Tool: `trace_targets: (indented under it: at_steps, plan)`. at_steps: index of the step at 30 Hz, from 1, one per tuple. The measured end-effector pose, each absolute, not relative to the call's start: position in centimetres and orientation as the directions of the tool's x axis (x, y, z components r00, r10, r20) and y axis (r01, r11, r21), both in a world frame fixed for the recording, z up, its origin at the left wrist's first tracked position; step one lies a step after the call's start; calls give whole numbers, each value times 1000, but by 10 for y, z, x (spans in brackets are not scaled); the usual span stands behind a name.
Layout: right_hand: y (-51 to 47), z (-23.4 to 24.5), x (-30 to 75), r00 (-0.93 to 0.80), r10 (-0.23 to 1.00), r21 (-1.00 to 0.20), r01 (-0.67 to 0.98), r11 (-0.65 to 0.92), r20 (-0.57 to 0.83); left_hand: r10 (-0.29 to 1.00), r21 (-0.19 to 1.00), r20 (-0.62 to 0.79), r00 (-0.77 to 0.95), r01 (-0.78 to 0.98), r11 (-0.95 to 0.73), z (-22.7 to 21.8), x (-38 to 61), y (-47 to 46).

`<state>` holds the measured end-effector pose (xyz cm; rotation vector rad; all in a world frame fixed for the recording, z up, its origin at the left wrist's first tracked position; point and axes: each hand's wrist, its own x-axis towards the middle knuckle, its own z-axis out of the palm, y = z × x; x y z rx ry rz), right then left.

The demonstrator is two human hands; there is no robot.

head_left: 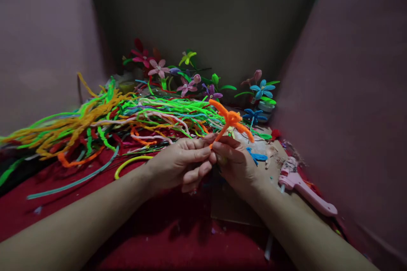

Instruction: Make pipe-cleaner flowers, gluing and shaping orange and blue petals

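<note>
Both hands meet in the middle of the head view around an orange pipe-cleaner flower [233, 119]. Its fuzzy petals spread above the fingers, and its lower end goes down between the fingertips. My right hand [237, 163] is closed, pinching the base of the flower between thumb and fingers. My left hand [182, 161] is closed too, its thumb and fingertips pressed at the same lower end from the left. What the inner fingers touch is partly hidden. Behind the hands lies a large heap of loose pipe cleaners [178, 108] in green, orange, white and other colours.
Finished pipe-cleaner flowers, such as a pink one [159, 68] and a light blue one [262, 89], stand at the back. A pink glue gun [307, 188] rests at the right, near a cardboard piece [235, 207]. Red cloth [152, 237] covers the surface; walls rise on the sides.
</note>
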<state>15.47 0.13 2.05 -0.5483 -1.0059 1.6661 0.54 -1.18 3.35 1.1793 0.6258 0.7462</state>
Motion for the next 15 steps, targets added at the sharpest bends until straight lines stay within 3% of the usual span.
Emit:
trace_targets:
  at_steps: [2,3,5,7,9,11,13,15]
  plan:
    - [3,18,153,-258,958,-833,-552,-38,127,897,992,84,434,45,-115,32,8,-14]
    - [3,16,153,-225,966,-835,-551,-18,129,919,942,204,338,189,-279,30,9,-15]
    - [5,12,151,-189,973,-848,-531,12,132,860,750,451,238,422,-510,25,10,-17]
    - [4,11,150,-180,972,-875,-482,49,153,781,604,574,248,516,-608,21,9,-18]
    - [2,11,149,-194,963,-900,-427,90,189,789,612,560,253,515,-600,22,8,-18]
    - [0,13,150,-225,948,-908,-400,122,226,868,750,443,222,438,-495,27,8,-18]
    - [-1,15,152,-272,931,-912,-392,123,242,941,908,266,209,274,-318,33,9,-17]
    - [0,16,153,-296,927,-915,-390,102,230,959,989,108,262,70,-130,38,11,-16]
